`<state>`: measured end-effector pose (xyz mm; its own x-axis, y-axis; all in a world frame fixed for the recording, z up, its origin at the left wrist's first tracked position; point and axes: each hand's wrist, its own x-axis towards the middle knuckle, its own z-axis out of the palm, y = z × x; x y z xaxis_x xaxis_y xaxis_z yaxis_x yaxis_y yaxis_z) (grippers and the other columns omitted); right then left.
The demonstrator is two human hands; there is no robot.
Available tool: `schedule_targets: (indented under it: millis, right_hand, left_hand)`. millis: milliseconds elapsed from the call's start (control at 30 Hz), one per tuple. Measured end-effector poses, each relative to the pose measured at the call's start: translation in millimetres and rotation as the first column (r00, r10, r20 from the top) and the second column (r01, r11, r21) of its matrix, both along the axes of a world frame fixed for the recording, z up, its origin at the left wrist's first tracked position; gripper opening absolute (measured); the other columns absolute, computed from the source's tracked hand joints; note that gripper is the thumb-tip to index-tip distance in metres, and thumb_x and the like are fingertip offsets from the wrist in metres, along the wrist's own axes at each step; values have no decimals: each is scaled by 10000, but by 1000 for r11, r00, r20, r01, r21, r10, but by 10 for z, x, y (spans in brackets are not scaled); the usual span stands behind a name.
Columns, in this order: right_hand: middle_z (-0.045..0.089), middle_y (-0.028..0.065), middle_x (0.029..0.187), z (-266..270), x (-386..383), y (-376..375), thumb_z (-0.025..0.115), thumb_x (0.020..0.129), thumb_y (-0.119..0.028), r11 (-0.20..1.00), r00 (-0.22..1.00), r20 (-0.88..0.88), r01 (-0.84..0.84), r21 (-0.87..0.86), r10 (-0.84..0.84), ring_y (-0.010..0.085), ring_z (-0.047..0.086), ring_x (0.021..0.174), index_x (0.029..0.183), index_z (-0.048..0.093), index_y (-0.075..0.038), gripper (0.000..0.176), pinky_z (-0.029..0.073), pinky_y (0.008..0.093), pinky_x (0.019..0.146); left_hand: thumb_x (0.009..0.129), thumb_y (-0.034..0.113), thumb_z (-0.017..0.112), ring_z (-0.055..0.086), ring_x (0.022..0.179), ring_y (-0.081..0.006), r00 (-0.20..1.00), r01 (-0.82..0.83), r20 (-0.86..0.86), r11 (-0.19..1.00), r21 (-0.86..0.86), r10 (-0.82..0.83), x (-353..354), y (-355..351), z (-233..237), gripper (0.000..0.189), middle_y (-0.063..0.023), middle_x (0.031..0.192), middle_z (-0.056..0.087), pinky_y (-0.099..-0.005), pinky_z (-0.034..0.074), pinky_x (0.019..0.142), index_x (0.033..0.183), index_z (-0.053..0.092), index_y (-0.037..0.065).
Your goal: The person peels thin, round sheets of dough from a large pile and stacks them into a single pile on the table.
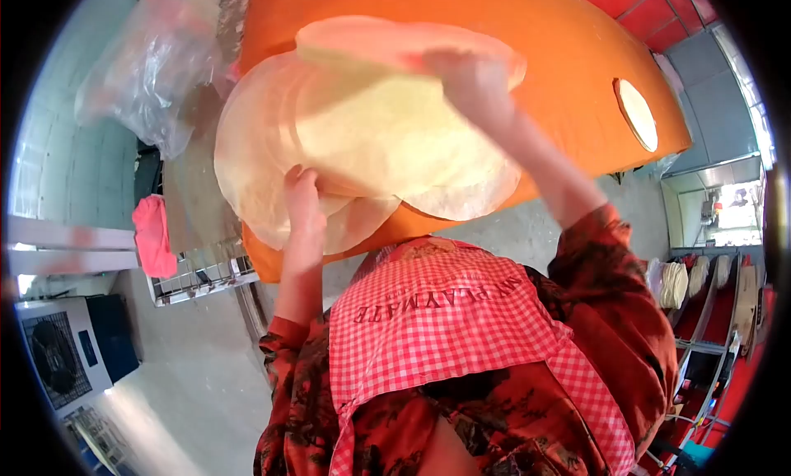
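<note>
Large, thin, pale yellow round flatbreads (pixel 371 138) lie overlapping on an orange cloth. At their near left edge is my left hand (pixel 303 200), its fingers closed on the rim of a flatbread. My right hand (pixel 474 85), blurred by motion, grips the edge of a raised round flatbread (pixel 362 44), which is tinted pink and tilted above the far side of the pile. Motion smears the outline of this raised round, and part of its near edge is behind my fingers.
The orange cloth (pixel 560 56) covers a wide table. A small pale round (pixel 637 115) lies at its right end. Clear plastic bags (pixel 165 89) and a pink cloth (pixel 154 237) are at the left. A metal rack (pixel 709 344) stands at the right.
</note>
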<state>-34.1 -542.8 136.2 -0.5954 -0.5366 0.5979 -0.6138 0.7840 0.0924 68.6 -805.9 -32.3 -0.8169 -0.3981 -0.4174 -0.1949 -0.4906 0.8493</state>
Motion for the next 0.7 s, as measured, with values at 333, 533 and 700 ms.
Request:
schedule_targets:
  millis: [333, 533, 700]
  right_hand:
    - [647, 62, 797, -1625, 612, -113, 554, 716, -99, 996, 933, 348, -90, -17, 91, 256, 648, 706, 870, 625, -86, 170, 518, 371, 575]
    - [638, 79, 785, -1473, 539, -75, 552, 716, -92, 995, 909, 409, -98, 12, 84, 271, 643, 702, 895, 628, -93, 194, 514, 385, 568]
    - [658, 95, 900, -1707, 578, -15, 551, 724, -59, 984, 951, 261, -178, 19, 168, 265, 655, 801, 948, 620, -49, 235, 528, 357, 628]
  left_hand:
    - [833, 93, 599, 589, 780, -150, 976, 211, 37, 977, 38, -213, 32, 5, -148, 201, -58, 892, 588, -293, 512, 688, 1003, 526, 16]
    - [853, 94, 559, 614, 881, -246, 967, 255, -54, 942, 217, -249, 52, 87, -94, 241, -101, 987, 596, -377, 536, 792, 1064, 532, -20]
    - [869, 108, 498, 611, 981, -341, 948, 317, -118, 824, 469, -297, 83, 150, -49, 284, -156, 1086, 602, -481, 524, 833, 1113, 529, -35]
